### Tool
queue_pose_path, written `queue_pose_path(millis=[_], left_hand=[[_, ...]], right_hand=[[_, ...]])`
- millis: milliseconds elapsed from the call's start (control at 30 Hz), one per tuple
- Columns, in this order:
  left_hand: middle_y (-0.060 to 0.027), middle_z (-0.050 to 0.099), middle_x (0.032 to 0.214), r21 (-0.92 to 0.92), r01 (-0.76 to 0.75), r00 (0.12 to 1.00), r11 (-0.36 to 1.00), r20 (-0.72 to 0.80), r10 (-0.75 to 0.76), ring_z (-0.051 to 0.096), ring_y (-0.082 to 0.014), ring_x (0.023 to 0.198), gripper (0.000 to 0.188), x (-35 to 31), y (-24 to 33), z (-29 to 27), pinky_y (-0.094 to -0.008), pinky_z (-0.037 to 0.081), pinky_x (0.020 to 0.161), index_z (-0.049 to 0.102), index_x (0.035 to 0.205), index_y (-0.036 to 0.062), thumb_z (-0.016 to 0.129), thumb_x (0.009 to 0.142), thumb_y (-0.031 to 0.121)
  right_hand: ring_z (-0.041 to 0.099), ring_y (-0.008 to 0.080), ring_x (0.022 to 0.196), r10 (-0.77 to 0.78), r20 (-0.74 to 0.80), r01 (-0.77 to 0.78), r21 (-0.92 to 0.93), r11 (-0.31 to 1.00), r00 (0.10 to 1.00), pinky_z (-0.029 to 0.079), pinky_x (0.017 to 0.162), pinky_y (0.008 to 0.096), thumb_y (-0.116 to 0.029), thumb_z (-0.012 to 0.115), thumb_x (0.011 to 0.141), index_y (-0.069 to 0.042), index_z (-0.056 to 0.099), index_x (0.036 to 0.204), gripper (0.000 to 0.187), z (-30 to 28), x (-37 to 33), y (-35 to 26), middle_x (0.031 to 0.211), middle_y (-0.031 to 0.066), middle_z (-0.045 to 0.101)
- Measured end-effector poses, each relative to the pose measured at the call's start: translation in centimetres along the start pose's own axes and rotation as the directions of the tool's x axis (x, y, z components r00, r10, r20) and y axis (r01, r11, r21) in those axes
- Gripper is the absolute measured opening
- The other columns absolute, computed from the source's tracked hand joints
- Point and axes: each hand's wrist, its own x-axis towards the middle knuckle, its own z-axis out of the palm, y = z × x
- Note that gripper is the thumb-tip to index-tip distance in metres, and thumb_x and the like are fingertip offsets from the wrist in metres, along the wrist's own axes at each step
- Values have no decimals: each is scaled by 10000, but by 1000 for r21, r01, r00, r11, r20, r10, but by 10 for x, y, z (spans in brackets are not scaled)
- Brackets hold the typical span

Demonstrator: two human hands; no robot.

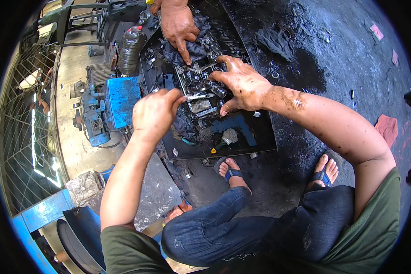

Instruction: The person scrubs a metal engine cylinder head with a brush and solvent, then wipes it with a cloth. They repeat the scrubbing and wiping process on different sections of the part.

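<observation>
An oily metal engine part [201,106], which looks like a cylinder head, lies in a black metal tray [262,142]. My left hand [157,112] is closed on a silver wrench [199,96] that reaches over the part's left side. My right hand [243,84] lies over its right side with fingers and thumb spread, the fingertips touching the metal. From the top, a co-worker's hand [178,25] points with one finger at its far end. A dark rag [180,55] is bunched beside that finger. Grime hides just where the wrench meets the part.
Left of the tray stand a blue machine with a motor [121,102] and a dark plastic bottle [131,50]. A brush [227,138] lies in the tray's near end. Another dark rag [275,43] is on the oily floor. My sandalled feet [235,171] are by the near edge.
</observation>
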Motion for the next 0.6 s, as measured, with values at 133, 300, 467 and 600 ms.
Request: queue_pose_path(millis=[133, 300, 467, 600], left_hand=[[-106, 768, 958, 112, 396, 844, 912, 347, -409, 752, -349, 875, 249, -3, 1, -5, -501, 586, 750, 741, 1034, 170, 657, 1018, 404], [-145, 764, 936, -99, 179, 969, 979, 192, -158, 743, -380, 905, 285, -11, 7, -8, -524, 579, 780, 744, 1048, 147, 636, 1030, 410], [-193, 774, 980, -45, 420, 788, 906, 513, -339, 745, -389, 968, 306, -5, 13, -26, -495, 579, 854, 796, 1079, 128, 644, 1041, 391], [-217, 765, 997, -249, 318, 878, 915, 441, -185, 730, -414, 998, 327, 0, 22, -19, -508, 571, 889, 779, 1102, 103, 602, 1057, 375]], right_hand=[[378, 465, 1502, 13, -1, -13, 6, 1000, 1000, 379, 1222, 530, -439, 982, 661, -159, 591, 1471, 943, -1, 1, 1, 1619, 275, 364], [375, 459, 1505, -5, 6, 5, -9, 1000, 1000, 380, 1223, 528, -439, 983, 661, -160, 583, 1482, 954, -3, 2, 1, 1624, 272, 359], [381, 454, 1501, 12, 5, -12, -2, 1000, 1000, 378, 1225, 523, -438, 980, 671, -167, 577, 1488, 951, -2, 1, 1, 1619, 270, 363], [382, 466, 1493, -12, 23, 12, -1, 1000, 1000, 371, 1226, 537, -451, 981, 671, -170, 564, 1485, 957, -1, 1, 0, 1631, 266, 345]])
